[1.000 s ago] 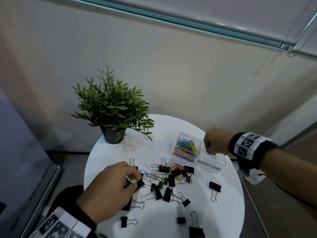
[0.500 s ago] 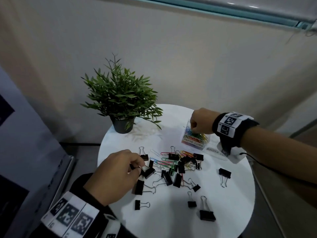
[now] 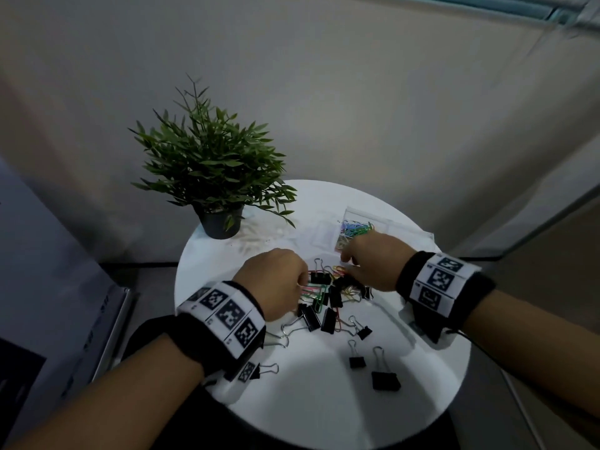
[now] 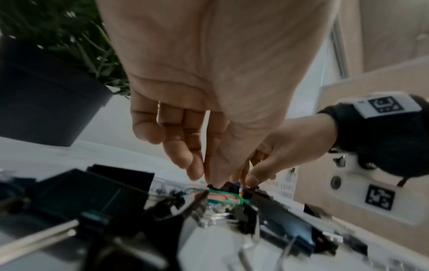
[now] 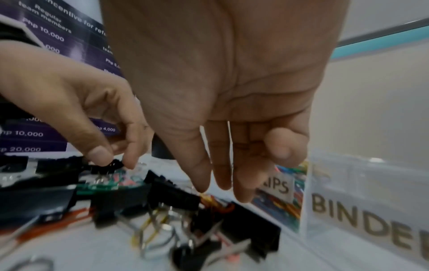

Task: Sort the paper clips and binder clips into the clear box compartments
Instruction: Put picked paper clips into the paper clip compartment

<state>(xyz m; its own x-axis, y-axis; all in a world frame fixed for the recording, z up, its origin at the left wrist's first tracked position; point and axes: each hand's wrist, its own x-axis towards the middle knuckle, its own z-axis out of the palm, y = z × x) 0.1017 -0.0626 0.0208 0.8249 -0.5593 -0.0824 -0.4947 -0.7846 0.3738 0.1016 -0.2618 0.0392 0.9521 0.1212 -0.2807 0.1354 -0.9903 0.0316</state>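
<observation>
L hand [image 3: 276,284]: over the left edge of the clip pile, knuckles up; thumb + forefinger pinch a small black binder clip [image 5: 109,166] at the pile's top, other fingers loosely curled.
R hand [image 3: 373,264]: over the pile's far-right edge, just in front of the clear box; fingers hang down, nearly straight, thumb tip close to forefinger tip right above an orange/yellow paper clip [image 5: 209,199]. Can't tell if it has hold of it.
Pile [image 3: 328,297]: black binder clips + colored paper clips mixed, mid-desk, betw. the two hands and nearer the viewer.
Stray binder clips [image 3: 384,380]: several lie apart from the pile, near the desk's front.
Clear box [image 3: 402,228]: far-right part of the desk, beyond the R hand. Left compartment holds colored paper clips [image 3: 355,229]; right one labeled "BINDE…" per R wrist view, contents unclear.
Desk [image 3: 324,410]: round, white.
Potted plant [image 3: 214,177]: far-left on the desk, dark pot, well apart from the box.
Wrists: black bands w/ square marker tags on both.
</observation>
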